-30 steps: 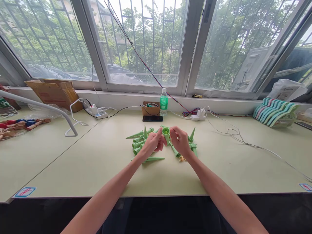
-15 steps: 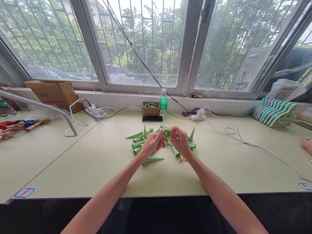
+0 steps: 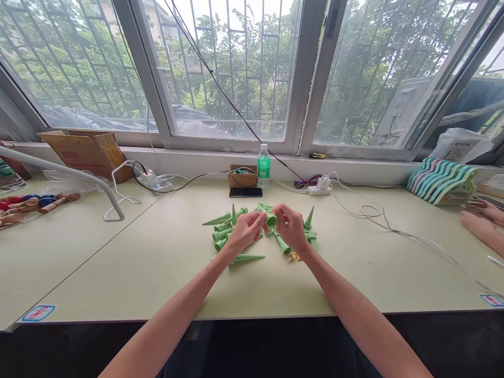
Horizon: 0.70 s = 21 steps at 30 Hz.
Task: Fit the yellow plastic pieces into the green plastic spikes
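Observation:
My left hand (image 3: 249, 229) is closed on a green plastic watering spike (image 3: 271, 220), whose hollow round mouth tilts toward me. My right hand (image 3: 290, 227) is pinched against the right side of that spike; whatever lies between its fingertips is hidden. Around and under both hands lie several more green spikes, some flat like the long pointed one (image 3: 247, 258), some standing point up, such as the one on the right (image 3: 309, 218). Small yellow pieces (image 3: 294, 256) rest on the table just below my right hand.
Behind the spikes are a phone (image 3: 245, 192), a small cardboard box (image 3: 243, 177) and a water bottle (image 3: 263, 166). A white cable (image 3: 397, 229) crosses the right side. Another person's hands (image 3: 483, 215) rest at the far right. A lamp arm (image 3: 92, 181) reaches in from the left.
The held spike has tilted, so its mouth now points lower and its outer side shows. My hands stay nearly in place. The other person's hands have come further into view at the right.

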Tool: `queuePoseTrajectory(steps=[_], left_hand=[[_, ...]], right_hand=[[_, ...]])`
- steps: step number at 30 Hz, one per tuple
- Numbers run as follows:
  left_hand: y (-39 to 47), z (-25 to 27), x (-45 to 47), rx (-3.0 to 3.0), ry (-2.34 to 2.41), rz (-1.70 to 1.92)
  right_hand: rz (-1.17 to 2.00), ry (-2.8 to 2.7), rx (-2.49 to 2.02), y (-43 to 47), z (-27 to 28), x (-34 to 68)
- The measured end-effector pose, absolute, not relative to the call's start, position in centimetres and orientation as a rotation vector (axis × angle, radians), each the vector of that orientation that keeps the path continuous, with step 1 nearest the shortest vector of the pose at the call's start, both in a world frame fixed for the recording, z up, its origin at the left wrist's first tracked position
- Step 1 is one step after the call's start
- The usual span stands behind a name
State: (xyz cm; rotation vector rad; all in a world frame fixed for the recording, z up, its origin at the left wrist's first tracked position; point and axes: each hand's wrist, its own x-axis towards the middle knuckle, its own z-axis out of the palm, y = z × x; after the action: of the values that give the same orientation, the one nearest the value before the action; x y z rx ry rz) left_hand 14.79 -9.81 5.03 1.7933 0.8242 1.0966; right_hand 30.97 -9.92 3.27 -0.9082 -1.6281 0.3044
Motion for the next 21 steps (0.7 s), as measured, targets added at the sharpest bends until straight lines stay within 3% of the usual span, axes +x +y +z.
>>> queuePoseTrajectory(steps=[21], left_hand=[[-9.3,4.0,14.9,1.868,0.779,1.134]], right_hand=[[0.266,-1.649,-0.988,-9.7,3.3,31.2]])
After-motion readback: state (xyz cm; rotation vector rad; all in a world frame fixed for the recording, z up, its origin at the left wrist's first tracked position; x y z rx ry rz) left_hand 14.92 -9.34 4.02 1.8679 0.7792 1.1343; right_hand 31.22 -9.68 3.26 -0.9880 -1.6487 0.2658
